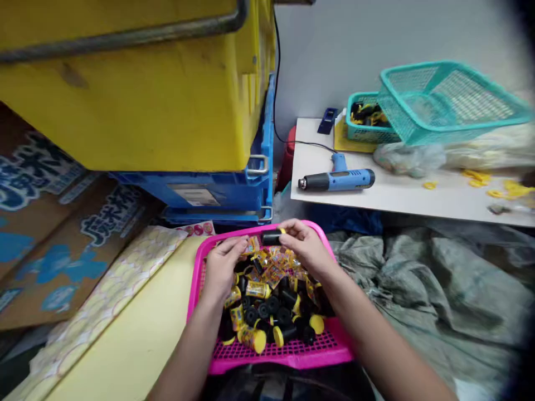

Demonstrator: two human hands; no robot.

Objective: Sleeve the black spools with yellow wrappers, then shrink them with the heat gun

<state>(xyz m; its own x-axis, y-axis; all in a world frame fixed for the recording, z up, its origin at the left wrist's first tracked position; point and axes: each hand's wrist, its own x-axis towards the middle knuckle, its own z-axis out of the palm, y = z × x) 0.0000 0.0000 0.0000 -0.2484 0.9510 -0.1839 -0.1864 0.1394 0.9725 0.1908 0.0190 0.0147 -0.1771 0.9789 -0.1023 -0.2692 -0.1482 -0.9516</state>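
Observation:
A pink mesh basket (288, 359) sits in front of me, full of small black cylinders with yellow caps and printed yellow sleeves. Between the fingertips of my right hand (303, 245) is a black cylinder (271, 239), lying sideways with its yellow end toward that hand. My left hand (225, 264) pinches a small printed plastic sleeve (252, 245) just left of the cylinder; the two are apart or barely touching, I cannot tell. Below both hands lie loose flat sleeves (278, 262) and several cylinders with sleeves around them, such as a wrapped cylinder (251, 338).
A blue heat gun (343, 180) lies on the white table (317, 150). Behind it are a filled teal basket (368, 133) and a tilted teal basket (460, 131). A yellow crate (159, 111) on blue crates (196, 192) rises at left. Grey sacks (438, 289) fill the right.

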